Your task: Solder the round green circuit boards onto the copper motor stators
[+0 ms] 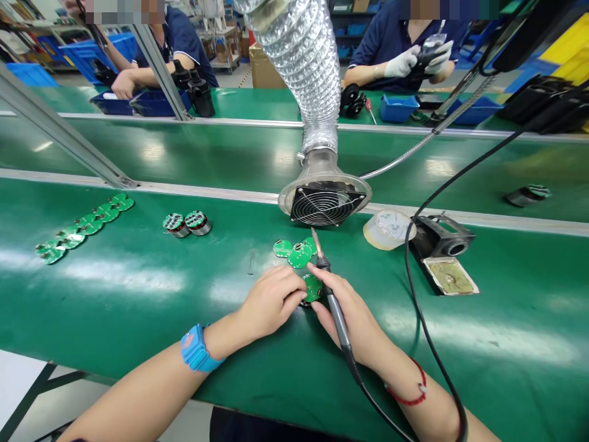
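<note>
My left hand (276, 298) is closed, its thumb and fingertips pinching the edge of a round green circuit board (313, 287). Under the board's lower edge a darker part shows, mostly hidden by my fingers. In my right hand (352, 313) rests a soldering iron (338, 316), its tip pointing up and away from me. The thumb and index finger of that hand also reach to the right side of the board. Just beyond lie a few more round green boards (300, 255), overlapping on the bench.
A fume extractor fan (324, 205) hangs ahead. Right of it are a tape roll (389, 230) and a soldering iron stand (444, 236) with a sponge (451, 276). Round motor-like parts (199, 223) and a row of boards (92, 224) lie left. A black cable (416, 294) crosses the right side. Two co-workers sit opposite.
</note>
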A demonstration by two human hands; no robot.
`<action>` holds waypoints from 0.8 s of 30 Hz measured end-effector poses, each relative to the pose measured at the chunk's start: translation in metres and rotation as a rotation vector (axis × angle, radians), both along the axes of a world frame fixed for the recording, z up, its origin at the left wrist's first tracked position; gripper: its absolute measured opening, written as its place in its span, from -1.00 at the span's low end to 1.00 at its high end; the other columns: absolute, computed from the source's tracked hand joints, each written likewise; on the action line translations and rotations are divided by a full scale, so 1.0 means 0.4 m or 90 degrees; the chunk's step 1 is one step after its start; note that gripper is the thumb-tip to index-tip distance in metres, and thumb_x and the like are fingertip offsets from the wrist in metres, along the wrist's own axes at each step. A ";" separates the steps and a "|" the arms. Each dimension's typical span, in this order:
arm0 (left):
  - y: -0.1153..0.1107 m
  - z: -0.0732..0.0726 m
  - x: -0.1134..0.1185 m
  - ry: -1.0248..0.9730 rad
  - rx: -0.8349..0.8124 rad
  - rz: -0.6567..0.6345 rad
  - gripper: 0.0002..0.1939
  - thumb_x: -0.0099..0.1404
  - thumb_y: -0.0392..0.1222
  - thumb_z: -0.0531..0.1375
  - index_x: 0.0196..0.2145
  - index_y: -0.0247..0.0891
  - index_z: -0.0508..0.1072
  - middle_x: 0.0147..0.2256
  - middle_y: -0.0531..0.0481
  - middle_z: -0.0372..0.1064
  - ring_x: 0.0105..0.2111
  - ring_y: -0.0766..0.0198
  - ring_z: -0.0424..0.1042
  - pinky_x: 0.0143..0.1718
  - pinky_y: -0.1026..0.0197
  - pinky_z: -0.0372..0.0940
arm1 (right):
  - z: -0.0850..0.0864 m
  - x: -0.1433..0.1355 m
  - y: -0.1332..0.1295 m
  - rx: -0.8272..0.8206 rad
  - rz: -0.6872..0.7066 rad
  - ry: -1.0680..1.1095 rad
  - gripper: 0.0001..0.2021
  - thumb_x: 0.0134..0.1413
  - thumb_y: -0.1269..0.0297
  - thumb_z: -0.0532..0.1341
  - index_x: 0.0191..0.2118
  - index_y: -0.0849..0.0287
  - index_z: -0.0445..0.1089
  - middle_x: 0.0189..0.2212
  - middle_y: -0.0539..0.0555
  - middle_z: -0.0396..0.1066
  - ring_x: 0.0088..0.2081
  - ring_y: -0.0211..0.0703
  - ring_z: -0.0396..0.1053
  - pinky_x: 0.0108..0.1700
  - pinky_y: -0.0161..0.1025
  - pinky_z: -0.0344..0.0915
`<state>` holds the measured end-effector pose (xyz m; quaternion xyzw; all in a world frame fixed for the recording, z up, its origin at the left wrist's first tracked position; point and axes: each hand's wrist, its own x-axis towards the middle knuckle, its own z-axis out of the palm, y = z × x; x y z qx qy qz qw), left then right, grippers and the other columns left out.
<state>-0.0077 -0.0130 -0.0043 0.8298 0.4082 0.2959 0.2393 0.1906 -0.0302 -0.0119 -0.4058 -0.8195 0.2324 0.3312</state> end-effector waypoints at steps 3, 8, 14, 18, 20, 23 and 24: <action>0.004 0.002 0.005 -0.060 -0.103 0.050 -0.88 0.33 -0.31 0.11 -0.39 -0.22 0.32 -0.43 0.06 0.35 -0.40 0.27 0.34 -0.33 0.23 0.24 | 0.005 -0.002 -0.004 0.003 -0.043 0.024 -0.47 0.25 0.40 0.14 0.29 0.02 0.11 0.07 0.19 0.42 0.08 0.05 0.41 0.09 0.09 0.41; 0.012 0.008 0.011 -0.147 -0.240 0.088 -0.91 0.30 -0.29 0.13 -0.39 -0.22 0.34 -0.43 0.08 0.33 -0.43 0.31 0.31 -0.37 0.27 0.22 | 0.003 -0.012 -0.006 0.035 -0.067 0.069 -0.51 0.24 0.43 0.14 0.25 -0.01 0.16 0.01 0.15 0.46 0.02 0.02 0.44 0.05 0.06 0.43; 0.008 0.015 0.023 -0.111 -0.278 0.066 -0.88 0.23 -0.36 0.17 -0.45 -0.24 0.38 -0.45 0.10 0.26 -0.44 0.33 0.28 -0.39 0.29 0.16 | 0.003 -0.028 -0.003 0.074 -0.063 0.113 -0.51 0.25 0.48 0.13 0.24 -0.01 0.15 -0.14 0.10 0.50 -0.10 -0.04 0.46 -0.04 -0.01 0.45; 0.008 0.019 0.025 -0.096 -0.300 0.082 -0.91 0.20 -0.38 0.19 -0.44 -0.24 0.41 -0.44 0.10 0.25 -0.44 0.33 0.26 -0.39 0.28 0.16 | 0.007 -0.032 -0.001 0.078 -0.077 0.098 -0.57 0.25 0.48 0.13 0.18 0.00 0.21 -0.28 0.04 0.47 -0.22 -0.08 0.45 -0.13 -0.05 0.45; 0.010 0.019 0.023 -0.114 -0.325 0.086 -0.91 0.18 -0.37 0.20 -0.44 -0.24 0.41 -0.44 0.10 0.25 -0.43 0.33 0.26 -0.39 0.28 0.17 | 0.009 -0.032 0.001 0.078 -0.085 0.080 -0.61 0.24 0.48 0.12 0.14 0.02 0.24 -0.30 0.03 0.46 -0.24 -0.08 0.43 -0.15 -0.06 0.44; 0.013 0.016 0.021 -0.149 -0.370 0.082 -0.92 0.18 -0.34 0.20 -0.46 -0.25 0.40 -0.44 0.10 0.23 -0.45 0.34 0.24 -0.40 0.30 0.19 | 0.012 -0.030 0.002 0.091 -0.079 0.047 -0.62 0.22 0.49 0.13 0.12 0.04 0.28 -0.33 0.03 0.46 -0.26 -0.06 0.42 -0.17 -0.07 0.43; 0.013 0.015 0.021 -0.156 -0.377 0.081 -0.91 0.19 -0.32 0.19 -0.47 -0.25 0.39 -0.44 0.10 0.22 -0.46 0.34 0.24 -0.41 0.30 0.19 | 0.014 -0.028 0.002 0.097 -0.074 0.037 -0.62 0.21 0.50 0.13 0.11 0.04 0.30 -0.34 0.04 0.47 -0.26 -0.05 0.42 -0.18 -0.07 0.43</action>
